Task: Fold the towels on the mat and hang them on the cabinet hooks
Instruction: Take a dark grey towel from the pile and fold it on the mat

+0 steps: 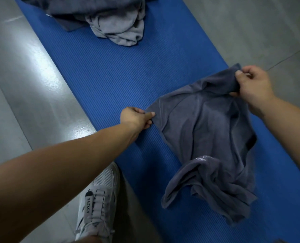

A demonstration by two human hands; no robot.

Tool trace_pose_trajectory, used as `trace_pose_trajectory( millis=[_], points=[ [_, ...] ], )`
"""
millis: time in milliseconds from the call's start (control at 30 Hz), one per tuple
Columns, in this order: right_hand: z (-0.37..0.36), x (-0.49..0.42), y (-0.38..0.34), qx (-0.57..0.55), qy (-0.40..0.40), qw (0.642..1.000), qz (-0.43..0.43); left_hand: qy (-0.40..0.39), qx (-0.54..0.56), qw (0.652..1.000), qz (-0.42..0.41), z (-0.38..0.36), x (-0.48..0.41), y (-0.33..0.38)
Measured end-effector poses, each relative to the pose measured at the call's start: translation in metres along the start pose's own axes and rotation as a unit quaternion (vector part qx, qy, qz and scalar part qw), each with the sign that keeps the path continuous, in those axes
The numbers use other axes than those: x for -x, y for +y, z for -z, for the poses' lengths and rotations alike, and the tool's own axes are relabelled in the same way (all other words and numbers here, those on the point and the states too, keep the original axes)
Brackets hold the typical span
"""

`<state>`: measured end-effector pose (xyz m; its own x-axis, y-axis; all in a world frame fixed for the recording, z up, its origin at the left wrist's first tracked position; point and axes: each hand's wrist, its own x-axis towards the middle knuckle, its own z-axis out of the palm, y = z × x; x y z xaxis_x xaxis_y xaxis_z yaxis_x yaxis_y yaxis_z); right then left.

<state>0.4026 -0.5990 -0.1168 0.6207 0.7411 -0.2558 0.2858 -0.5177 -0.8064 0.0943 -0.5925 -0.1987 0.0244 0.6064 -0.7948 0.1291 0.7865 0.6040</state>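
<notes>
Blue mat (pixel 110 76) on grey floor (pixel 23 85). A crumpled dark grey towel (pixel 207 128) lies on it, its lower end bunched. A heap of towels (pixel 110 20) sits well beyond the fingers. The left hand (pixel 137 118) pinches one upper corner and the right hand (pixel 254 83) grips the other.

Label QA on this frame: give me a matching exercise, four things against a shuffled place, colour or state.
Things:
1. purple-grey towel
2. pale grey towel
3. shoe
4. mat

Place, colour or state:
A. on the floor, beside the mat
B. blue, ribbed
C. crumpled at the mat's far end
D. pinched by left hand and right hand

Pairs: 1-D, 2-C, 3-A, 4-B
</notes>
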Motion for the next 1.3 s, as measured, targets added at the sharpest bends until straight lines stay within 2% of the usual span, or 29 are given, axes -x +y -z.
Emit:
trace_pose_trajectory(
  millis=[200,367,467,667,833,933,967,1033,1100,1167,1233,1300],
  points=[
    [0.014,-0.001,0.013,-0.001,-0.018,1.000,-0.005,-0.006,0.023,1.000,0.002,-0.008,0.005,-0.001],
    [0.031,-0.012,0.021,-0.002,0.039,0.999,-0.007,0.017,0.159,0.987,-0.030,0.022,0.002,-0.001],
    [0.028,-0.026,0.022,0.011,0.071,0.997,-0.010,0.052,0.159,0.985,-0.043,0.039,-0.005,0.002],
    [-0.017,-0.068,0.012,0.121,0.100,0.986,0.060,0.160,0.006,0.972,-0.173,0.061,-0.022,0.018],
    [-0.076,-0.108,-0.007,0.095,0.051,0.993,0.036,0.232,-0.083,0.954,-0.169,0.079,-0.036,0.033],
    [-0.101,-0.107,-0.011,0.119,-0.011,0.992,0.046,0.235,-0.138,0.950,-0.150,0.083,-0.038,0.041],
    [-0.104,-0.097,-0.013,0.139,-0.030,0.988,0.054,0.233,-0.182,0.940,-0.169,0.082,-0.039,0.041],
    [-0.102,-0.078,-0.003,0.169,-0.057,0.982,0.066,0.236,-0.323,0.884,-0.241,0.075,-0.037,0.040],
    [-0.090,-0.054,0.018,0.191,-0.073,0.977,0.059,0.185,-0.417,0.827,-0.329,0.059,-0.030,0.040],
    [-0.070,-0.027,0.044,0.189,-0.087,0.978,0.017,0.061,-0.423,0.829,-0.360,0.038,-0.018,0.041],
    [-0.042,0.001,0.069,0.202,-0.094,0.975,-0.019,-0.078,-0.437,0.843,-0.304,0.015,-0.003,0.040],
    [-0.013,0.035,0.089,0.217,-0.099,0.970,-0.049,-0.206,-0.468,0.831,-0.218,-0.005,0.011,0.036]
  ],
)
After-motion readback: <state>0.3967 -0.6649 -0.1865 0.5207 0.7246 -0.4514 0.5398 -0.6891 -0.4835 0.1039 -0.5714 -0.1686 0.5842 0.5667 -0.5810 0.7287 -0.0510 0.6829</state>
